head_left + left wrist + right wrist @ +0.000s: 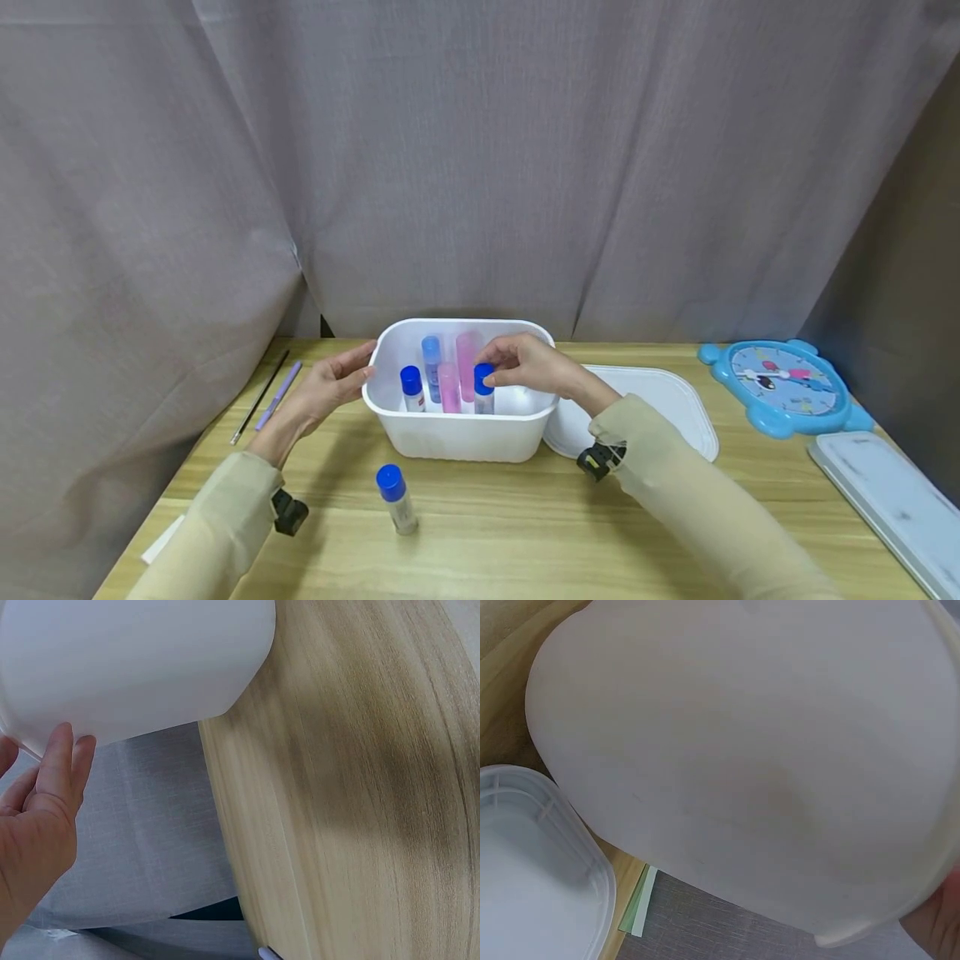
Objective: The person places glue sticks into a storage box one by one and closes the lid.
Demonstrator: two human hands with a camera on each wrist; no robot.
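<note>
A white plastic bin [459,437] stands on the table with several small upright tubes inside. My right hand [528,365] reaches over its right side and pinches the cap of a blue-capped glue stick [483,402] between thumb and fingers. Also inside are another blue-capped stick [413,392], a light-blue tube [432,367] and two pink tubes [448,387]. Against the bin's left rim, my left hand [330,387] rests its fingers; the left wrist view shows them extended along the outer wall. One more blue-capped stick [397,498] stands on the table in front.
A white lid [667,408] lies right of the bin, partly under my right arm. Farther right are a blue clock [783,383] and a pale flat case [892,500]. A purple pen [278,396] and a thin dark stick [260,396] lie at left. A grey curtain [465,167] hangs behind.
</note>
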